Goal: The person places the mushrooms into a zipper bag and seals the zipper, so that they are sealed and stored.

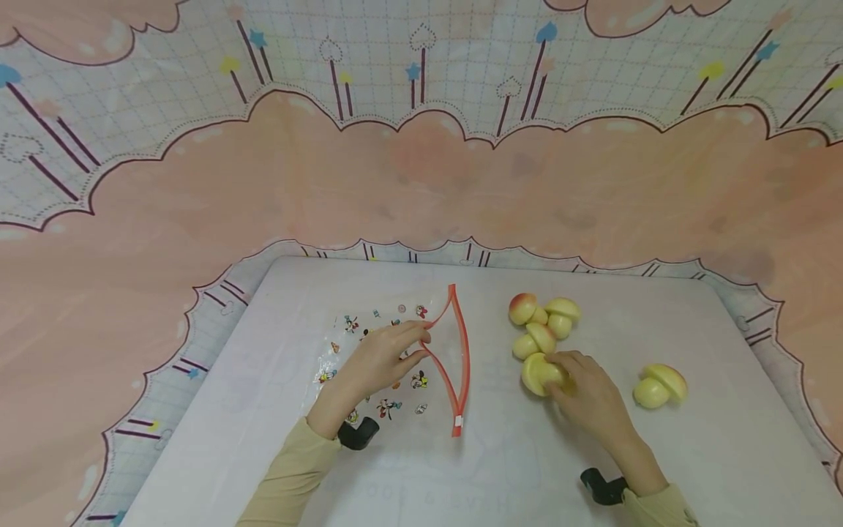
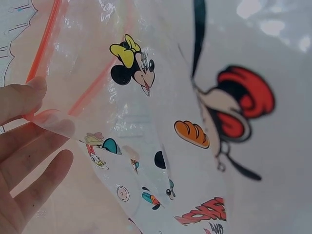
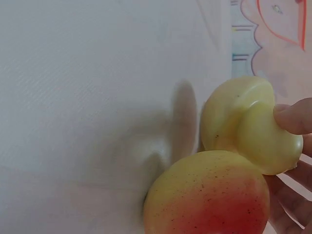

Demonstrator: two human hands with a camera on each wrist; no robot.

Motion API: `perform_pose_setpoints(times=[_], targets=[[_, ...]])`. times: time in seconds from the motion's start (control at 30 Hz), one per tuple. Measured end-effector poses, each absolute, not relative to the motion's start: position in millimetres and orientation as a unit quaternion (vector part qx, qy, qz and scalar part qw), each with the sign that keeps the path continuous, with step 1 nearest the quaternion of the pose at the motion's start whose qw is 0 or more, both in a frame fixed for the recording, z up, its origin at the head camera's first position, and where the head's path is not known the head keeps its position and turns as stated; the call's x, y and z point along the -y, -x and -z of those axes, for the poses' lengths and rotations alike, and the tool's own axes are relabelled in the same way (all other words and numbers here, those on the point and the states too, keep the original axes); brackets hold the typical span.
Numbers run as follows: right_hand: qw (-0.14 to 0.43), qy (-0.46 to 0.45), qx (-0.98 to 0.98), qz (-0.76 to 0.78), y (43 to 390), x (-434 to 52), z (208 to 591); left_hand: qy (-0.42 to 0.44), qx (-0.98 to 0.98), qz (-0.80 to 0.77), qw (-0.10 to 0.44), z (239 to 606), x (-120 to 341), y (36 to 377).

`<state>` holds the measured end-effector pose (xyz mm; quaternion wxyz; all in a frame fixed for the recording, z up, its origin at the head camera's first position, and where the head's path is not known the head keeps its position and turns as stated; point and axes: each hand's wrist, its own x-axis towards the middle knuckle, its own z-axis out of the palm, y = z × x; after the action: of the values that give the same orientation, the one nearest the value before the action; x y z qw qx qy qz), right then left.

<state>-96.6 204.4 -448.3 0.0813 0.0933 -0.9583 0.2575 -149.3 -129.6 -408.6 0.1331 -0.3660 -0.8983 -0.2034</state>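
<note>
Where fingers (image 3: pixel 295 116) pinch, mushroom stem (image 3: pixel 265 139) apparently points right.

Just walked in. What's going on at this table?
A person's left hand pinches the orange-red zip edge of a clear, cartoon-printed plastic bag, whose mouth stands open. The right hand grips a yellow mushroom-shaped piece. Three more yellow mushroom-shaped pieces, at least one tinged red, cluster just beyond it on the white table; a fifth piece sits off to the right. All five are outside the bag.
</note>
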Motion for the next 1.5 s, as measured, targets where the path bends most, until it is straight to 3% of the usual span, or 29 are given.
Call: perform_pose_setpoints(times=[0.57, 1.0, 1.5], targets=[[0.101, -0.101, 0.946, -0.289, 94, -202, 438, 0.367, 0.899, 0.202, 0.129, 407, 128, 148], [0.175, -0.140, 0.931, -0.288, 95, -196, 435, 0.377, 0.892, 0.202, 0.143, 407, 126, 149], [0.183, -0.145, 0.923, -0.307, 96, -186, 423, 0.378, 0.893, 0.200, 0.142, 410, 126, 150]])
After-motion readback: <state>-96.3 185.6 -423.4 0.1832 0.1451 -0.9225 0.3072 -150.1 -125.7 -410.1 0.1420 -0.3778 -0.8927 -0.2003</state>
